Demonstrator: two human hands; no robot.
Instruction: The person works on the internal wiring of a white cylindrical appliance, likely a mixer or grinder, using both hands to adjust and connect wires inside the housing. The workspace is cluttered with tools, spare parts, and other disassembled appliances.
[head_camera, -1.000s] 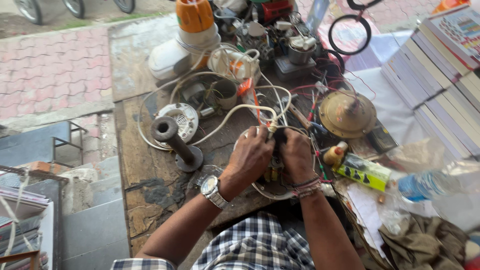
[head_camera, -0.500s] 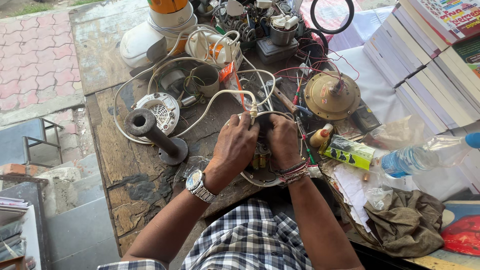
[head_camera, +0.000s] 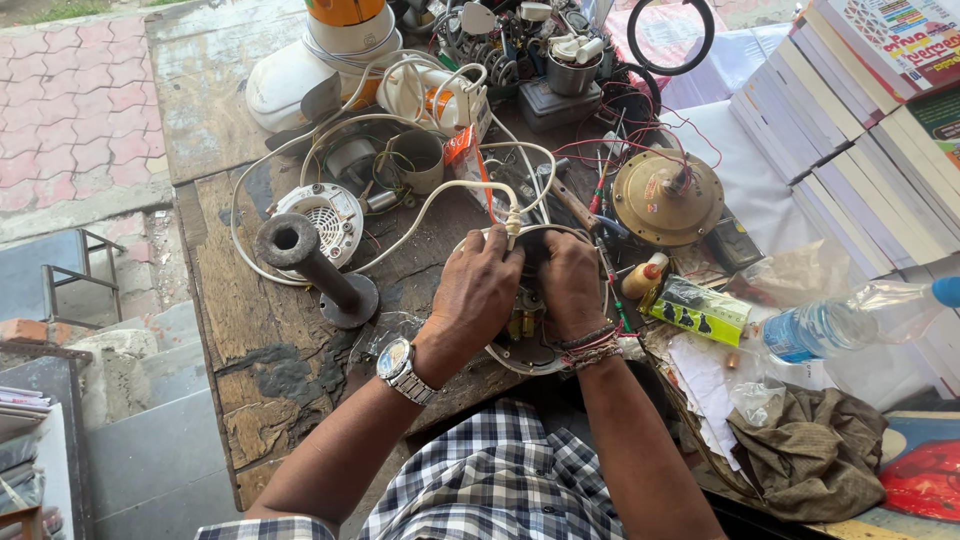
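Two hands work together on one round appliance base (head_camera: 527, 340) lying on the worn wooden bench (head_camera: 260, 340) just in front of the person's checked shirt. The left hand (head_camera: 478, 290), with one wristwatch (head_camera: 404, 368) on its wrist, lies curled over the left half of the base, and the right hand (head_camera: 570, 285), with a bunch of thread bands at the wrist, covers the right half; the fingers of both press down on it, but whether they actually clench a part inside cannot be told, since the hands hide it. One white cord (head_camera: 440, 195) runs up and away from the fingertips. To the left of the grip stands one dark metal pipe on a round foot (head_camera: 315, 265), and beyond that one white vented disc (head_camera: 322, 215). To the right of the grip lie one small yellowish bottle (head_camera: 645, 278), then one flat green and yellow box (head_camera: 700, 305) with a black patch, then one clear plastic bottle with a blue label (head_camera: 830, 320) on its side. Beyond the right hand sits one brass-coloured round motor housing (head_camera: 668, 196). Farther right lie several rows of stacked books (head_camera: 860, 170) with white page edges.
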